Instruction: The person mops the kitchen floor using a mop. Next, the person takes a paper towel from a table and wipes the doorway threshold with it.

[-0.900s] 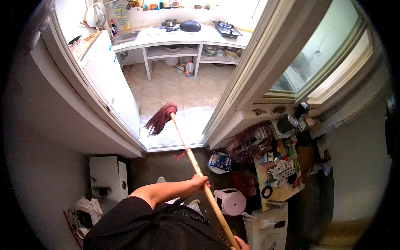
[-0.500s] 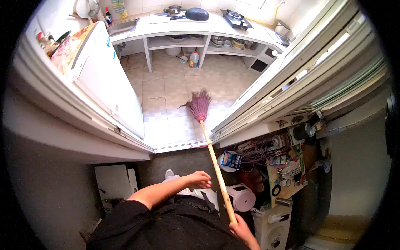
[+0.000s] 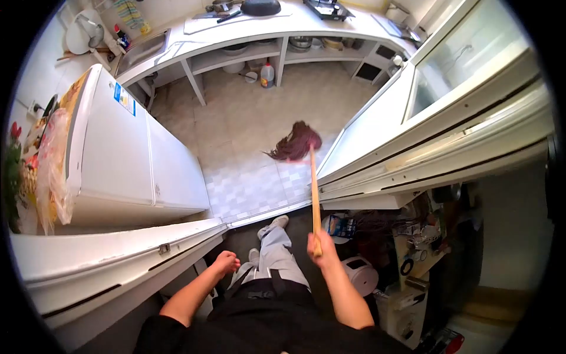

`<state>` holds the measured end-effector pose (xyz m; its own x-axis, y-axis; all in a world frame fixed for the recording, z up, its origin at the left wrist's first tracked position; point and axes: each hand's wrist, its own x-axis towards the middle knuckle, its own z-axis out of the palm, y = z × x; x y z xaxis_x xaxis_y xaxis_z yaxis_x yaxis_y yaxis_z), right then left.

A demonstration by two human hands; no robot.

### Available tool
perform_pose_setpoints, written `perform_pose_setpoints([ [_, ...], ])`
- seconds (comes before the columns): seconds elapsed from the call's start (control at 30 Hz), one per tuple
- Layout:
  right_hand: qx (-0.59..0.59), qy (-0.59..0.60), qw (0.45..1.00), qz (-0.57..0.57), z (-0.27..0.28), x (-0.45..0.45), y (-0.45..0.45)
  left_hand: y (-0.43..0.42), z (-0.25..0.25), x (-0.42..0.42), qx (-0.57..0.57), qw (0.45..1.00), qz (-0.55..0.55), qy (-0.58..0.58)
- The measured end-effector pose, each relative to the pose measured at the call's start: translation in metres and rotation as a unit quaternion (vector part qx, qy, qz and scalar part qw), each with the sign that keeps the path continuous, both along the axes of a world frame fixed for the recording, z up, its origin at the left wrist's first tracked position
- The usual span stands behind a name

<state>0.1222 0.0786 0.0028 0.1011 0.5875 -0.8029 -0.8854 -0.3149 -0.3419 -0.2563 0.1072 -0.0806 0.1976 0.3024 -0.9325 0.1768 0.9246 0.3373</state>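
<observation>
My right hand (image 3: 324, 252) is wrapped round the upper end of the pale wooden handle of a broom (image 3: 315, 194). Its dark purplish bristles (image 3: 298, 141) lie over the tiled kitchen floor just past the doorway, swept out toward the left. My left hand (image 3: 226, 262) hangs in front of my left hip with its fingers curled in, and nothing shows in it. My shoes (image 3: 278, 222) are on the dark floor just short of the door sill (image 3: 265, 213).
A white fridge (image 3: 127, 147) stands left inside the doorway. The sliding door frame (image 3: 424, 153) runs along the right. Ahead is a curved counter (image 3: 236, 32), with a plastic jug (image 3: 267, 75) beneath it. A pinkish stool (image 3: 361, 276) and a cluttered table (image 3: 415, 251) stand at my right.
I have stepped closer to the doorway. The broom head has swung to the right, and its handle is now nearly straight ahead. My right hand has come forward; my left hand has moved left.
</observation>
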Motion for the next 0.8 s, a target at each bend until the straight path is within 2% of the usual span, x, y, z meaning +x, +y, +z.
perform_pose_setpoints([
  [0.07,0.004,0.009,1.0,-0.02,-0.029,0.023,0.088,0.018,0.019,0.022,0.036,0.999,-0.01,0.024],
  [0.1,0.011,0.003,0.998,-0.069,-0.041,0.036,0.136,0.028,0.035,0.034,0.052,0.998,-0.02,0.031],
  [0.13,0.032,-0.008,0.998,-0.053,-0.076,0.058,0.18,0.038,0.072,0.049,0.068,0.998,-0.014,0.013],
  [0.2,0.072,0.033,0.994,-0.08,-0.08,0.088,0.256,0.043,0.059,0.046,0.11,0.989,-0.076,-0.059],
  [0.23,0.063,0.059,0.99,-0.107,-0.075,0.096,0.282,0.053,0.072,0.052,0.075,0.987,-0.13,-0.061],
  [0.27,0.057,0.086,0.986,-0.132,-0.066,0.101,0.309,0.063,0.066,0.042,0.112,0.966,-0.226,-0.064],
  [0.33,0.051,0.086,0.986,-0.135,-0.052,0.114,0.341,0.088,0.084,0.044,0.261,0.861,-0.437,-0.019],
  [0.37,0.051,0.067,0.989,-0.118,-0.05,0.112,0.344,0.09,0.059,0.026,0.31,0.834,-0.456,0.023],
  [0.4,0.052,0.04,0.993,-0.098,-0.048,0.116,0.343,0.098,0.068,0.031,0.31,0.837,-0.445,0.076],
  [0.47,0.047,0.004,0.997,-0.056,-0.076,0.117,0.326,0.104,0.05,0.017,0.347,0.823,-0.41,0.186],
  [0.53,0.02,-0.046,0.998,-0.045,-0.106,0.116,0.284,0.108,0.031,0.016,0.325,0.833,-0.372,0.249],
  [0.6,-0.026,-0.068,0.997,-0.011,-0.102,0.108,0.233,0.111,0.033,0.025,0.332,0.854,-0.338,0.213],
  [0.63,0.021,-0.117,0.992,0.04,-0.094,0.105,0.204,0.114,0.035,0.032,0.336,0.861,-0.331,0.19],
  [0.67,0.002,-0.072,0.997,0.035,-0.086,0.103,0.185,0.117,0.034,0.038,0.338,0.867,-0.325,0.168],
  [0.73,0.009,-0.031,0.999,0.031,-0.086,0.103,0.151,0.127,0.035,0.059,0.367,0.841,-0.328,0.226],
  [0.8,0.015,-0.011,0.999,0.031,-0.083,0.106,0.126,0.157,0.07,0.088,0.387,0.815,-0.338,0.267],
])
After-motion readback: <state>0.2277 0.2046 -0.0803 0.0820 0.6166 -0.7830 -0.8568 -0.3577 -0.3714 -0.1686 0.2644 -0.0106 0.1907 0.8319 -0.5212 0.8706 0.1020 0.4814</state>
